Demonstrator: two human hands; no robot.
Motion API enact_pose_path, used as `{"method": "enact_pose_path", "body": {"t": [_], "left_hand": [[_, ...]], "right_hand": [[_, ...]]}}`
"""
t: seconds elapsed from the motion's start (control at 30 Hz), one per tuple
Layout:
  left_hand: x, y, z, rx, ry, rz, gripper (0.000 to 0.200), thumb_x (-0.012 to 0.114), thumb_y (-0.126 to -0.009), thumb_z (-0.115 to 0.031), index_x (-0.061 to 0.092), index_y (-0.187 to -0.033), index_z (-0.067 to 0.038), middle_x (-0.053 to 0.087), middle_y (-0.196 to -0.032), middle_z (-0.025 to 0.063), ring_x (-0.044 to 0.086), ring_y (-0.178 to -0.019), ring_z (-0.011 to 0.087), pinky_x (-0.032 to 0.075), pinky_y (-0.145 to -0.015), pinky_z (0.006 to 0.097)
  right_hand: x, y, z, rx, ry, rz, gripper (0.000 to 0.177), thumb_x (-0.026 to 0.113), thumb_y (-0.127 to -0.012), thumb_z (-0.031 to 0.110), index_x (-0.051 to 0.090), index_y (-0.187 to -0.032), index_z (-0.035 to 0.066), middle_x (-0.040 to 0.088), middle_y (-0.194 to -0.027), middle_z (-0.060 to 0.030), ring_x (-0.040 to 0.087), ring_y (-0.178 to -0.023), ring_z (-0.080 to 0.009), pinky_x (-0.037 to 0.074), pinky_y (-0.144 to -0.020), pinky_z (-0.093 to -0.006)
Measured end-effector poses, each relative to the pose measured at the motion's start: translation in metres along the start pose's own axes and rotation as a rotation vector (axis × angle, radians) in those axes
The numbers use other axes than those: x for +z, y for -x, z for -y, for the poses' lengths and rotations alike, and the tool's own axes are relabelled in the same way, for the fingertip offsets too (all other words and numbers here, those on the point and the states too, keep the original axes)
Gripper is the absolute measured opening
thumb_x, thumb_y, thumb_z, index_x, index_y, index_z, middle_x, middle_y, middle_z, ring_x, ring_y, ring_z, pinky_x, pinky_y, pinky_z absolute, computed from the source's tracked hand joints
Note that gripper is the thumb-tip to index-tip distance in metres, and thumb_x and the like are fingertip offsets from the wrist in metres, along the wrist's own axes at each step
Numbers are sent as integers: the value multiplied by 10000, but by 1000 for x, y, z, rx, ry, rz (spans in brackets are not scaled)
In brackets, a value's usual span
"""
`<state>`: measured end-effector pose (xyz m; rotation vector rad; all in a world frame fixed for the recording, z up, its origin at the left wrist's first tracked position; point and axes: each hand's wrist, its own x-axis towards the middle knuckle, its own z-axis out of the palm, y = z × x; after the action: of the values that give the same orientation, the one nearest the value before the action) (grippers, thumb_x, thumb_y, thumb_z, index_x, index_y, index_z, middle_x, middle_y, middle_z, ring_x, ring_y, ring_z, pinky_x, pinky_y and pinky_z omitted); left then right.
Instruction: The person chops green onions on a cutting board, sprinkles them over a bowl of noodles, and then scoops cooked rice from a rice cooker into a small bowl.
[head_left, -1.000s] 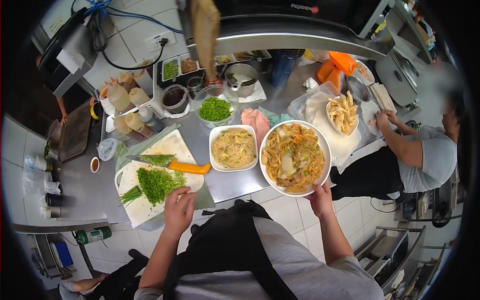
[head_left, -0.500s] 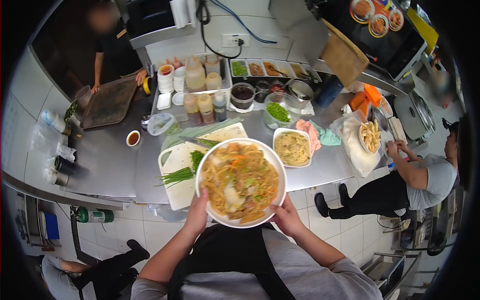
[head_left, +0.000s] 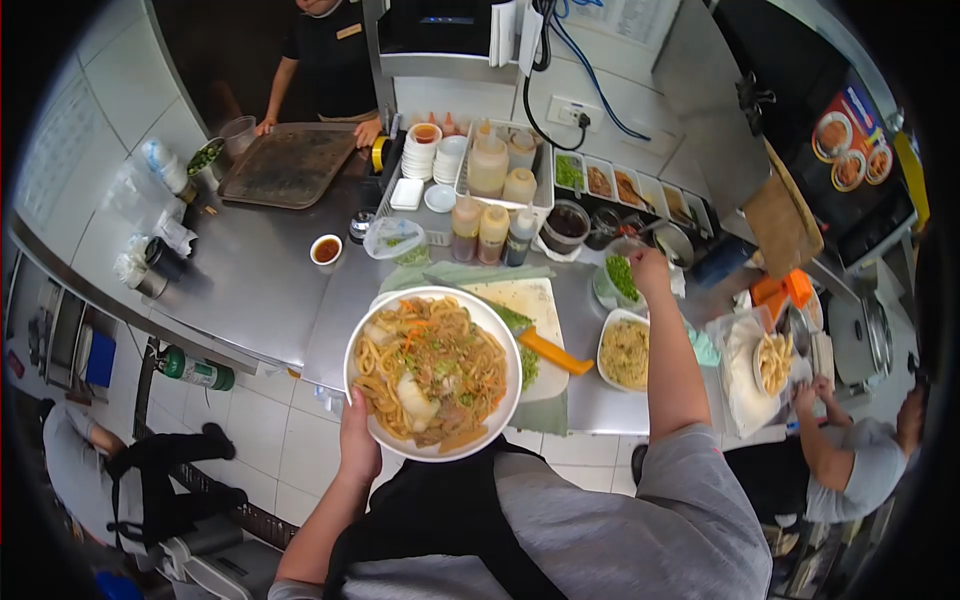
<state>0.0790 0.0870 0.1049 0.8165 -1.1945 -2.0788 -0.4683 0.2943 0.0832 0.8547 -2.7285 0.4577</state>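
Note:
My left hand [head_left: 360, 440] grips the near left rim of a round white plate [head_left: 515, 385], holding it tilted above the counter's front edge. Stir-fried noodles [head_left: 435, 370] with vegetables and meat fill the plate. My right hand [head_left: 648, 272] is at a clear plastic tub [head_left: 603, 292] of chopped green onions [head_left: 621, 274]. Its fingers are drawn together at the tub's rim; whatever they hold is hidden. Below that arm stands a white square bowl [head_left: 604, 368] of yellowish food. A knife with an orange handle [head_left: 556, 352] lies by the cutting board [head_left: 537, 297], which the plate partly covers.
Sauce bottles [head_left: 492, 235] and stacked white dishes [head_left: 421, 155] stand behind the board. A small sauce cup [head_left: 326, 250] sits on the left. Across the counter, a person holds a dark tray [head_left: 290, 165]. Another person works at right beside a bowl of fries [head_left: 774, 362].
My right hand has let go of the plate and reached to the green onion tub. My left hand alone holds the plate, now further left. The view has turned, and the knife's orange handle shows.

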Motion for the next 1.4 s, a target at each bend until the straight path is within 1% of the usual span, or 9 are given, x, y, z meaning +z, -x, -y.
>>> {"method": "enact_pose_path", "body": {"t": [0.17,0.57,0.73,0.83,0.9,0.93,1.07,1.3,1.4], "left_hand": [[24,5,23,15,13,-80,681,369,-1044,-527,350,-1467,6,486,-1446,155,492,-1325,258,393,-1117,405],[69,24,68,45,31,-349,681,374,-1036,-546,355,-1467,-19,502,-1424,149,503,-1311,254,410,-1101,404],[83,14,62,50,31,-332,655,374,-1055,-490,299,-1499,-15,447,-1463,148,444,-1345,242,360,-1128,391],[91,-1,62,43,82,-305,648,370,-1067,-456,267,-1526,-12,399,-1504,146,372,-1390,237,299,-1158,369],[99,-16,62,56,8,-280,639,361,-1069,-454,278,-1523,-11,401,-1502,145,367,-1391,236,285,-1163,366],[104,-25,62,52,42,-254,635,361,-1070,-451,285,-1519,-8,401,-1502,146,367,-1390,235,275,-1167,365],[124,-54,60,33,49,-201,640,368,-1068,-457,291,-1511,-1,400,-1501,151,370,-1384,233,282,-1165,367],[136,-84,77,-89,176,-91,642,386,-1063,-459,291,-1513,-10,404,-1501,147,384,-1381,235,303,-1159,376],[136,-81,80,-72,200,-91,653,400,-1046,-502,349,-1464,-3,493,-1427,158,494,-1316,260,396,-1117,415]], "right_hand": [[-35,-54,75,-100,-404,-156,136,657,-852,114,706,-954,40,707,-848,-194,696,-786,-360,545,-723,-426],[95,-233,119,-326,68,306,302,699,-811,134,682,-1086,11,670,-1115,-258,646,-1058,-404,521,-934,-458],[140,-269,91,-433,-64,98,301,747,-706,112,702,-994,37,697,-1003,-245,665,-971,-411,538,-858,-459],[133,-279,82,-454,32,110,292,728,-771,131,711,-1062,157,719,-989,-164,684,-903,-362,533,-815,-458],[118,-283,80,-34,-287,334,223,768,-756,113,691,-941,15,701,-872,-135,676,-810,-202,527,-704,-322],[123,-282,75,39,-655,369,155,745,-816,60,684,-948,8,669,-822,-53,611,-705,-124,481,-612,-270],[62,-244,69,182,-1193,335,221,725,-847,55,674,-1058,13,663,-824,-16,612,-718,-93,473,-615,-214],[-90,-24,150,-306,-782,770,238,701,-881,77,711,-1117,41,707,-943,-27,606,-809,-96,508,-780,-279],[-130,21,171,-447,-836,681,252,677,-912,97,684,-1158,40,709,-1046,-117,640,-841,-184,519,-779,-321]]}}
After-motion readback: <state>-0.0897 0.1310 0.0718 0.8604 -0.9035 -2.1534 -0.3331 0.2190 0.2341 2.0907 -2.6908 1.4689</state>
